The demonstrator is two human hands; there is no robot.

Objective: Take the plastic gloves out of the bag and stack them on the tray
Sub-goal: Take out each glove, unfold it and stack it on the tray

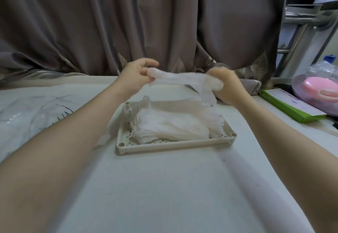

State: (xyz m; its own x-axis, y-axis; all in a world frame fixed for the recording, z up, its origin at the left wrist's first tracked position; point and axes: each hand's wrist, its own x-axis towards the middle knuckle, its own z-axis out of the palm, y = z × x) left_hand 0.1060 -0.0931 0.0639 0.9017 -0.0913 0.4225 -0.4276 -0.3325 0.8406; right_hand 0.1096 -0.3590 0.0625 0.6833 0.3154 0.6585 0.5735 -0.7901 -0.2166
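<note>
A thin, see-through plastic glove (175, 79) is stretched in the air between my two hands, above the far edge of the tray. My left hand (136, 73) pinches its left end. My right hand (224, 84) grips its right end, and a loose flap hangs down from there. Below, a cream perforated tray (172, 146) holds a stack of plastic gloves (173, 125). The clear plastic bag (33, 112) lies flat on the table at the far left.
A grey curtain (128, 22) hangs behind the table. A green box (290, 104) and a bag with a pink item (318, 86) lie at the right. A metal ladder frame (300, 37) stands at the right.
</note>
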